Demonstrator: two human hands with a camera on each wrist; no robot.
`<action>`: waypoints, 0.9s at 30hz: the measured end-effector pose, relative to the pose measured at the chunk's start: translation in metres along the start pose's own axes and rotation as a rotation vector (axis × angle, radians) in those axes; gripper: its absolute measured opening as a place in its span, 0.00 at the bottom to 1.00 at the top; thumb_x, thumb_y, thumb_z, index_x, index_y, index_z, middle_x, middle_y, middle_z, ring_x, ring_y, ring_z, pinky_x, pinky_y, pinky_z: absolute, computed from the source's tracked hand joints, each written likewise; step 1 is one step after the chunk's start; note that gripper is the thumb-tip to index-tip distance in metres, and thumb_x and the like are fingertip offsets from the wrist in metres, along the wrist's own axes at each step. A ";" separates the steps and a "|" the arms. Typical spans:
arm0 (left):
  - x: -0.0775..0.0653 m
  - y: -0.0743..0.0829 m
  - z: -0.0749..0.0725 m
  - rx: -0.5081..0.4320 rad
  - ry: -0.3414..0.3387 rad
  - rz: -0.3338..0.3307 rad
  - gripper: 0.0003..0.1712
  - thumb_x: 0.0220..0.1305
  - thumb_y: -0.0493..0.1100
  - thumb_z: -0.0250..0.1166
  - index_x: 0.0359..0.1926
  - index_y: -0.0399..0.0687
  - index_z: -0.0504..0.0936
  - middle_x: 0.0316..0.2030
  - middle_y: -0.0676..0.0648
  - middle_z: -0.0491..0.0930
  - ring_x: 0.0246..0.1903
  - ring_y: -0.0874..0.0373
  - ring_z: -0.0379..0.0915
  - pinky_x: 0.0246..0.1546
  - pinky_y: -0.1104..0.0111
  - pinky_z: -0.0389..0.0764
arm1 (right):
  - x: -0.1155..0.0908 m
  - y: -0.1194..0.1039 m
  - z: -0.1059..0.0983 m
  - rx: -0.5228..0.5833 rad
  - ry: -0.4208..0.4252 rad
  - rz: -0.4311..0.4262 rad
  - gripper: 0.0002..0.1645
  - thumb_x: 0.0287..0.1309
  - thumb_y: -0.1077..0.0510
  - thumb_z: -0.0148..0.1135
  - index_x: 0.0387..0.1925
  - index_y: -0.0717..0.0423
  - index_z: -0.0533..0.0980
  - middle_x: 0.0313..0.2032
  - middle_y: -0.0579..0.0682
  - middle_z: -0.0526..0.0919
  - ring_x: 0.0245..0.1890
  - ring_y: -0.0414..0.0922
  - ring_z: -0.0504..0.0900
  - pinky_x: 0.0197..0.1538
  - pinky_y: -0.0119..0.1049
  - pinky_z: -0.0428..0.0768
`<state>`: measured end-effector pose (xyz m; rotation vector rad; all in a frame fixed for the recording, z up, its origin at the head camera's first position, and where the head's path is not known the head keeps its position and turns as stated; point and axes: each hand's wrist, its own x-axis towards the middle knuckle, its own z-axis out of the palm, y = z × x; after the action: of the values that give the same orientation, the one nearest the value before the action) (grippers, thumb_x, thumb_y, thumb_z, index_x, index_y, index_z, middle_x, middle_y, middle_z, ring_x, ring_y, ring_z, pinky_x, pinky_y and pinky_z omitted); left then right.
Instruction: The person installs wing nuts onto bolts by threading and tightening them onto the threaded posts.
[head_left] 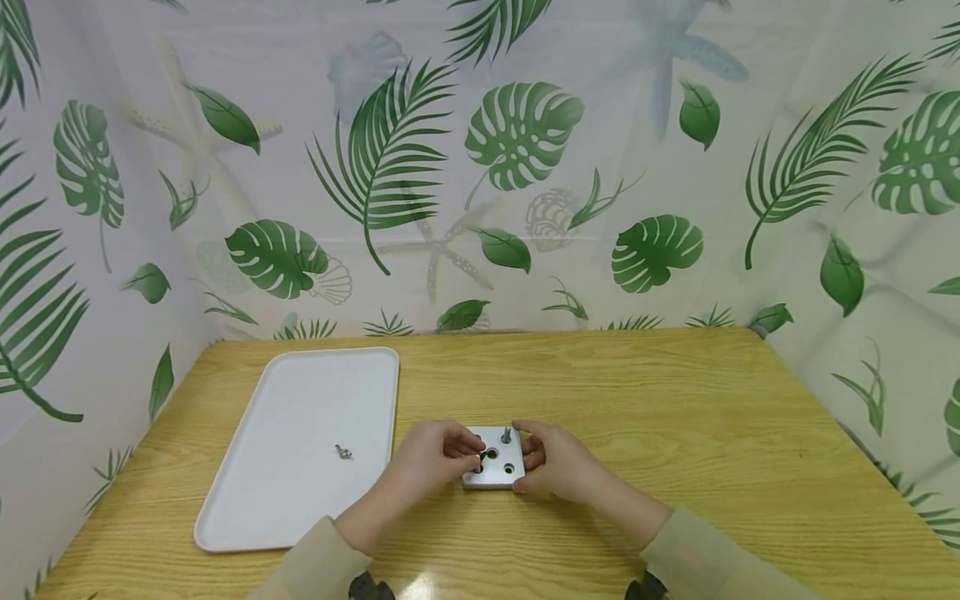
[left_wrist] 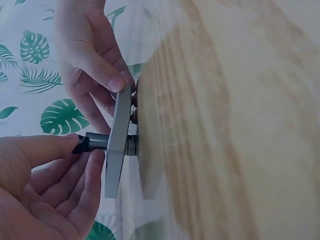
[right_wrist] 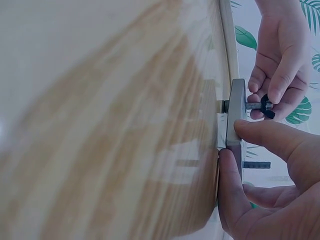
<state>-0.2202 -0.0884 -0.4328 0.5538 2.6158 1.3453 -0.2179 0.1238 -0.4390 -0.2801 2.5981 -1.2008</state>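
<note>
A square metal plate (head_left: 491,479) with several holes lies flat just above the wooden table, bolt heads showing beneath it. My left hand (head_left: 435,450) pinches a black wing nut (right_wrist: 267,106) between thumb and fingers. The nut sits near the tip of a threaded bolt (right_wrist: 252,106) rising through the plate's left side. On the opposite edge, my right hand (head_left: 562,462) grips the plate, thumb above or at the near corner and fingers along the side. A second bolt (head_left: 506,435) stands upright through the far right hole, with bare thread showing.
To the left, a white tray (head_left: 300,433) rests on the wooden table (head_left: 637,400). A small silvery metal fastener (head_left: 342,451) lies in it. Behind the table hangs a leaf-patterned cloth (head_left: 420,275), which also covers both sides.
</note>
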 end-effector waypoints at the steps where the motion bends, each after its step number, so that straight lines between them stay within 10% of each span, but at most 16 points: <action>1: 0.000 -0.001 -0.001 0.003 -0.003 0.002 0.04 0.55 0.38 0.69 0.34 0.48 0.86 0.33 0.52 0.84 0.31 0.66 0.78 0.32 0.76 0.77 | 0.000 0.000 0.000 -0.001 0.000 0.000 0.50 0.34 0.65 0.78 0.63 0.61 0.66 0.40 0.51 0.78 0.37 0.42 0.79 0.39 0.34 0.78; 19: -0.002 0.001 -0.002 0.090 -0.011 0.036 0.04 0.58 0.45 0.68 0.34 0.52 0.85 0.31 0.57 0.83 0.31 0.67 0.78 0.33 0.74 0.77 | -0.001 0.001 0.000 0.019 -0.006 0.000 0.51 0.35 0.64 0.78 0.64 0.61 0.65 0.42 0.52 0.78 0.37 0.42 0.79 0.39 0.34 0.79; 27: -0.002 0.011 0.005 0.267 0.072 -0.034 0.14 0.54 0.60 0.68 0.24 0.58 0.80 0.20 0.61 0.76 0.20 0.68 0.70 0.23 0.74 0.72 | -0.002 0.000 -0.001 0.033 -0.009 -0.011 0.51 0.36 0.66 0.77 0.64 0.62 0.64 0.42 0.53 0.77 0.37 0.42 0.79 0.39 0.34 0.79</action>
<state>-0.2146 -0.0800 -0.4270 0.4998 2.8710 1.0303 -0.2165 0.1247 -0.4385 -0.2932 2.5691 -1.2423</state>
